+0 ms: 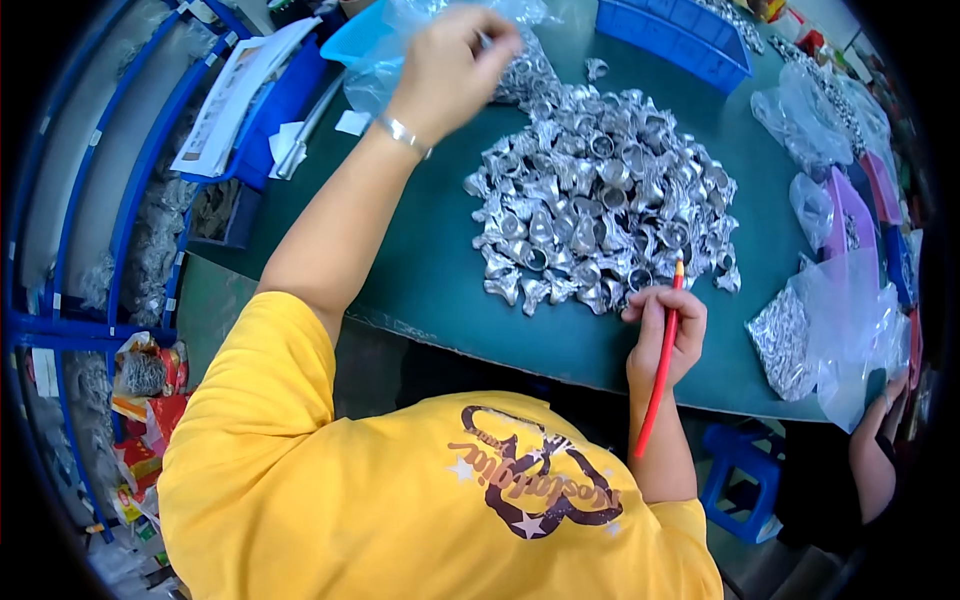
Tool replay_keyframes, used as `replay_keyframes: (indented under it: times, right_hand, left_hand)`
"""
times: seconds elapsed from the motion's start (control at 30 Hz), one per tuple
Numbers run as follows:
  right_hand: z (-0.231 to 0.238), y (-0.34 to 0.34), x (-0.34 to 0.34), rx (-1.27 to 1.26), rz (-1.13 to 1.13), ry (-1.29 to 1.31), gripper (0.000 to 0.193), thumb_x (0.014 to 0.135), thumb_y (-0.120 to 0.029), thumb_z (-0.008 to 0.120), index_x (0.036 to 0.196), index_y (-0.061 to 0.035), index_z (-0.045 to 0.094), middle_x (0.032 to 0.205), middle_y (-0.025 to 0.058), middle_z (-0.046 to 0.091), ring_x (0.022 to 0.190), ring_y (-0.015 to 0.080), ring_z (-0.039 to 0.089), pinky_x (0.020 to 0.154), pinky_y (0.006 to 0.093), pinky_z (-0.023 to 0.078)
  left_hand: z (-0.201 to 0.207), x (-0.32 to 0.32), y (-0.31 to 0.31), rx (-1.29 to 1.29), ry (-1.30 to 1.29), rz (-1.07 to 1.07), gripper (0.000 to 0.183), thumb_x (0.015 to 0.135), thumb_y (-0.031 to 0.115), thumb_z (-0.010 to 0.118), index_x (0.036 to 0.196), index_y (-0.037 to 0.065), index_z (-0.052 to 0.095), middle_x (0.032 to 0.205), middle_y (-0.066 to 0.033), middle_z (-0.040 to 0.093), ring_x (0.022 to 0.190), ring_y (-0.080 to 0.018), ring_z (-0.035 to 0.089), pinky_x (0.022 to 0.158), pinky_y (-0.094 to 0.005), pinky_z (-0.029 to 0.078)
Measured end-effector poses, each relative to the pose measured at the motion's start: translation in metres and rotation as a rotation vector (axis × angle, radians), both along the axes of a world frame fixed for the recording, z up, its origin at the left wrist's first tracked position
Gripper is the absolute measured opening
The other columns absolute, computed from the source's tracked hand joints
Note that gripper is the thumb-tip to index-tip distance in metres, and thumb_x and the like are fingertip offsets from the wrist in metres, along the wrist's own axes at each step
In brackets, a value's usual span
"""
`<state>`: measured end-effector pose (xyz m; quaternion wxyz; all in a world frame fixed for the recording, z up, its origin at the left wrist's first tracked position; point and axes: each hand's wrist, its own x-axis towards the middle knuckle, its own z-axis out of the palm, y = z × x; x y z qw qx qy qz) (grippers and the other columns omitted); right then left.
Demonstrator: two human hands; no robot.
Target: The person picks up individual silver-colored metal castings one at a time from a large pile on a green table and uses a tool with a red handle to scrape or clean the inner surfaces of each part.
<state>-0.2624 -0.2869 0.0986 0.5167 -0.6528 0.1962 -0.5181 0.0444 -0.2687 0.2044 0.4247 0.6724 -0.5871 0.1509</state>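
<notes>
The person wears a bright yellow fabric T-shirt [400, 500] with a short, creased left sleeve [265, 365] and a short right sleeve [682, 535]. Right of middle, it bears a print [542, 470] of dark brown looping bands, brownish lettering and pale stars [530, 524]. A narrow silvery metal band [402, 136] circles the left wrist.

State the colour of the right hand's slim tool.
The slim tool is mostly red; head view shows it.

The left hand [448, 80] is slightly blurred, and the silvery bit [486, 41] at its fingertips is too small for me to name. The heap of metal pieces [600, 190] buries its lower layers. The upper edge crops the blue tray [665, 45]; most of the co-worker [872, 470] vanishes beyond the dark rim.
</notes>
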Motion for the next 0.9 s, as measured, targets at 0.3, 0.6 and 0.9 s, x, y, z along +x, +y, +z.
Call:
replay_keyframes:
  times: [0.3, 0.6, 0.9]
  right_hand:
    - [-0.001, 0.002, 0.005, -0.02, 0.05, 0.043, 0.012, 0.09, 0.005, 0.05, 0.101, -0.0002, 0.048, 0.084, 0.0134, 0.062, 0.067, 0.0123, 0.058, 0.062, 0.0228, 0.05]
    - [0.016, -0.005, 0.037, -0.311, 0.101, 0.19, 0.041, 0.069, 0.004, 0.075, 0.102, -0.0015, 0.052, 0.098, 0.0143, 0.059, 0.08, 0.0201, 0.058, 0.07, 0.0282, 0.049]
    - [0.006, -0.011, 0.042, -0.312, 0.076, 0.113, 0.033, 0.068, 0.008, 0.072, 0.093, -0.0027, 0.053, 0.091, 0.0145, 0.062, 0.075, 0.0203, 0.061, 0.063, 0.0279, 0.05]
  left_hand:
    - [-0.061, -0.085, 0.062, 0.517, 0.043, -0.439, 0.019, 0.071, 0.008, 0.074, 0.086, 0.004, 0.062, 0.089, -0.0087, 0.056, 0.077, -0.026, 0.059, 0.067, -0.0342, 0.048]
    - [-0.066, -0.113, 0.059, 0.286, 1.251, -0.426, 0.011, 0.086, 0.009, 0.066, 0.091, 0.0, 0.061, 0.088, -0.0028, 0.062, 0.073, -0.0071, 0.058, 0.063, -0.0208, 0.048]
    - [-0.084, -0.118, 0.062, 0.163, 1.026, -0.591, 0.028, 0.076, -0.005, 0.07, 0.103, -0.002, 0.061, 0.107, -0.0076, 0.055, 0.096, -0.0141, 0.06, 0.075, -0.0255, 0.053]
